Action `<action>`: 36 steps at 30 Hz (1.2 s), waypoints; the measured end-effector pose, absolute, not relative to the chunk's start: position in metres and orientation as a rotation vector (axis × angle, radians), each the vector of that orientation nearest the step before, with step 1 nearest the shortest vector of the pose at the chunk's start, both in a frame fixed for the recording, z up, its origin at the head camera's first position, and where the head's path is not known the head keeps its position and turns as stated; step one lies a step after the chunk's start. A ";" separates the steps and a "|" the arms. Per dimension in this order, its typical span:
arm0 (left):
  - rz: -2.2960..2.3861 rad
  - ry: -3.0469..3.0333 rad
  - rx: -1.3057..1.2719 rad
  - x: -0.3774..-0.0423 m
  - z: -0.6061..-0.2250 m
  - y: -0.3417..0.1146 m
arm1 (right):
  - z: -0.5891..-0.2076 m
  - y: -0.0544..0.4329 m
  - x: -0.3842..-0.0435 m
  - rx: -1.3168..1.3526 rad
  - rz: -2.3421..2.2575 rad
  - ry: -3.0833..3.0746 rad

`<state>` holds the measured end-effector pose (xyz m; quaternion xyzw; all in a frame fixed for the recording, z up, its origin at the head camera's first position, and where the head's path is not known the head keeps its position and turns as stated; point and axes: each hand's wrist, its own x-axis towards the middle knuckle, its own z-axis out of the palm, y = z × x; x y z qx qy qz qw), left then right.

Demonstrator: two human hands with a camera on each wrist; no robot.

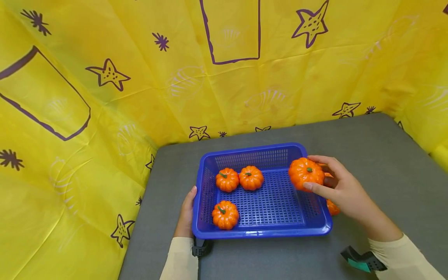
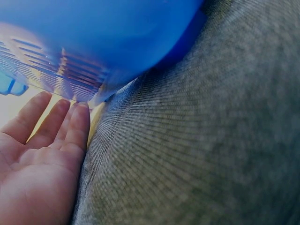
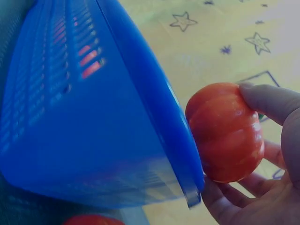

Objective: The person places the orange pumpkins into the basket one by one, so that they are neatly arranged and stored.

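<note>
A blue plastic basket point(image 1: 259, 234) with slotted walls stands on the grey tabletop. Inside it lie three small orange pumpkins: two near the back left point(image 1: 227, 180) point(image 1: 251, 178) and one at the front left point(image 1: 225, 215). My right hand point(image 1: 344, 188) grips another orange pumpkin point(image 1: 306, 174) between thumb and fingers, over the basket's right rim. In the right wrist view this pumpkin point(image 3: 226, 132) is level with the rim. My left hand point(image 1: 186, 214) rests against the basket's left side. Its fingers point(image 2: 77, 124) are extended, loosely bent, at the slotted wall in the left wrist view.
More orange pumpkin point(image 1: 333, 208) shows on the table right of the basket, partly hidden by my right hand and the rim. A yellow cloth point(image 1: 231, 89) with starfish drawings hangs behind and at both sides of the grey table point(image 1: 381, 155).
</note>
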<state>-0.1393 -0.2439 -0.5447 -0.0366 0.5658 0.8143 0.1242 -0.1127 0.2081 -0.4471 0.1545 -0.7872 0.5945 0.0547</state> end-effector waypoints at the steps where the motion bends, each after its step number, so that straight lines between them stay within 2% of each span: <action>1: 2.375 1.648 -0.106 -0.139 -0.545 -0.244 | -0.447 0.206 -0.112 0.481 1.803 -2.389; 36: 2.339 1.638 -0.106 -0.139 -0.542 -0.245 | -0.458 0.135 -0.106 0.809 1.660 -2.452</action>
